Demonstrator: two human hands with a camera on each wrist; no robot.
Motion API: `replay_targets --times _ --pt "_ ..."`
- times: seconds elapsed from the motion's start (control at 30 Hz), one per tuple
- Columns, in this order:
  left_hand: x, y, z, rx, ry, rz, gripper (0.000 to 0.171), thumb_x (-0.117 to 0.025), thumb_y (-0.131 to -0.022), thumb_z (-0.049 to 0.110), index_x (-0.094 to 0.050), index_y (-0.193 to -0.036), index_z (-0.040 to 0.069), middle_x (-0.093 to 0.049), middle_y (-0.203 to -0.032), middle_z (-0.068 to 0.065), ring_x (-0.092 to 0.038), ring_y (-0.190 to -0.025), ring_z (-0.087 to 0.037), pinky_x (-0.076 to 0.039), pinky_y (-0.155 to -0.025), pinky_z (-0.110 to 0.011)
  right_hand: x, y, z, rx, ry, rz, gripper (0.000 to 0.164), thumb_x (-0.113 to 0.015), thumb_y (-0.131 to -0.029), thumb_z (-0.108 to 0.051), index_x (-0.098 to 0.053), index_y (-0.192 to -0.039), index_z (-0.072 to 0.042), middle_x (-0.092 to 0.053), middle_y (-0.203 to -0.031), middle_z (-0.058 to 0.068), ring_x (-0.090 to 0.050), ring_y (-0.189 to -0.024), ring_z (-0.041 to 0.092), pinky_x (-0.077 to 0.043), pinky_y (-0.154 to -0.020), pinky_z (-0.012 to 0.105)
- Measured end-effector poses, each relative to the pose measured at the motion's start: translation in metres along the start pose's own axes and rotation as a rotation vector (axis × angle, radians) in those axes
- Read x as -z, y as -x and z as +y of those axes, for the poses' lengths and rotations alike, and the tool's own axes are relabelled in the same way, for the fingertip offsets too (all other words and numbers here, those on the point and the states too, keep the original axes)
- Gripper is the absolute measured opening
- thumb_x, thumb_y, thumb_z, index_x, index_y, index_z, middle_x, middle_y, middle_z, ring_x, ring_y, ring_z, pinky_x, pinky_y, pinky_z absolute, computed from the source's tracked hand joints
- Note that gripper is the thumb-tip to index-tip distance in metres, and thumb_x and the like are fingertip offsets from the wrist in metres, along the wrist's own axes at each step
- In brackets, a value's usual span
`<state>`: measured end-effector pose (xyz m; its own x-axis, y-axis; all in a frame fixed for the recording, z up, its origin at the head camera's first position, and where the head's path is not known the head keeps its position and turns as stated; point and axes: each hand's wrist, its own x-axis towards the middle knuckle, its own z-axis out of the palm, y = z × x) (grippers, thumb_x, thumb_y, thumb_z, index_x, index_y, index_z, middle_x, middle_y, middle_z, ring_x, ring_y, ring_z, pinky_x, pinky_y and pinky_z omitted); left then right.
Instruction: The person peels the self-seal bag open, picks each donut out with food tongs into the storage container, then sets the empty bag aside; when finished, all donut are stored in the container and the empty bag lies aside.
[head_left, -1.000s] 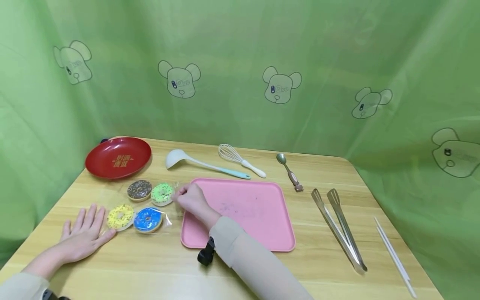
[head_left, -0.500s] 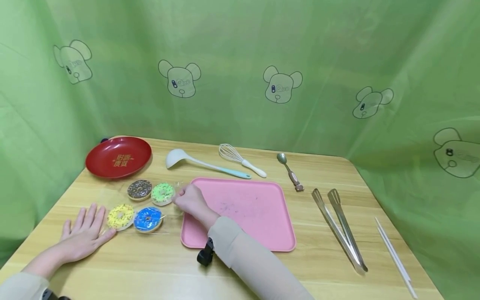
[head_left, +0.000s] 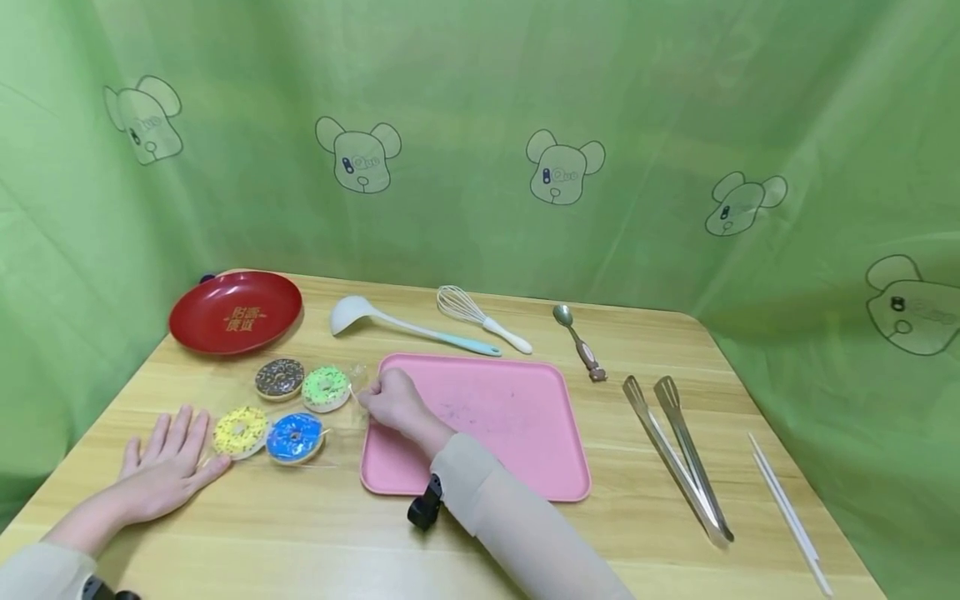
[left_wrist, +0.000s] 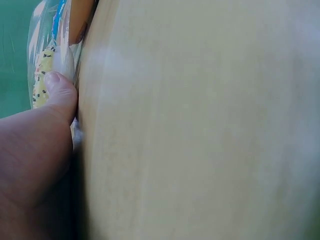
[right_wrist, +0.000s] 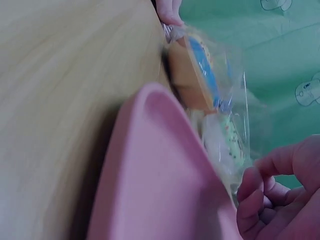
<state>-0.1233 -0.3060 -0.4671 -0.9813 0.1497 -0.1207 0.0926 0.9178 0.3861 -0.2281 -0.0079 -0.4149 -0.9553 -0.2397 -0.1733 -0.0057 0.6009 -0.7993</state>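
At the left edge of the pink tray (head_left: 498, 429), the right hand (head_left: 399, 407) is pinching clear wrapper (head_left: 358, 380) beside the green donut (head_left: 326, 388). Farther left of it, the left hand (head_left: 167, 467) is lying spread, thumb against the yellow donut (head_left: 240, 432); lightly anchoring there should steady the wrapper.

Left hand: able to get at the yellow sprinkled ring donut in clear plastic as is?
Probably yes: the left hand lies beside the yellow donut, thumb right at it, and nothing visible blocks the way.
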Motion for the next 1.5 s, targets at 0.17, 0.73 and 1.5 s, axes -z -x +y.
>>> replay_targets --times 0.17,0.73,1.5 --pt "0.000 -0.003 0.000 -0.002 0.007 -0.005 0.087 -0.033 -0.095 0.056 0.005 -0.144 -0.005 0.015 -0.146 -0.032 0.022 -0.128 -0.051 0.019 -0.089 -0.072 0.007 0.000 0.012 0.048 -0.028 0.021 0.036 -0.064 -0.084 -0.007 -0.049 -0.052 -0.010 -0.052 -0.047 0.001 -0.047 -0.044 0.010 -0.035 -0.041 0.019" --pt "-0.005 -0.004 -0.003 -0.004 0.008 -0.010 0.087 -0.033 -0.095 0.057 0.005 -0.144 -0.005 0.016 -0.146 -0.031 0.024 -0.128 -0.050 0.019 -0.088 -0.072 -0.003 -0.007 -0.003 -0.005 0.001 0.014 0.035 -0.072 -0.080 -0.036 -0.054 -0.067 -0.010 -0.049 -0.062 0.000 -0.045 -0.052 0.012 -0.041 -0.046 0.024" --pt "-0.005 0.001 -0.005 -0.016 -0.002 0.024 0.084 -0.033 -0.096 0.053 0.004 -0.143 -0.006 0.017 -0.144 -0.033 0.024 -0.127 -0.050 0.019 -0.088 -0.071 0.003 -0.006 0.009 0.012 -0.128 0.103 0.040 -0.065 -0.084 -0.008 -0.040 -0.054 -0.013 -0.042 -0.049 -0.002 -0.039 -0.039 0.009 -0.032 -0.038 0.019"
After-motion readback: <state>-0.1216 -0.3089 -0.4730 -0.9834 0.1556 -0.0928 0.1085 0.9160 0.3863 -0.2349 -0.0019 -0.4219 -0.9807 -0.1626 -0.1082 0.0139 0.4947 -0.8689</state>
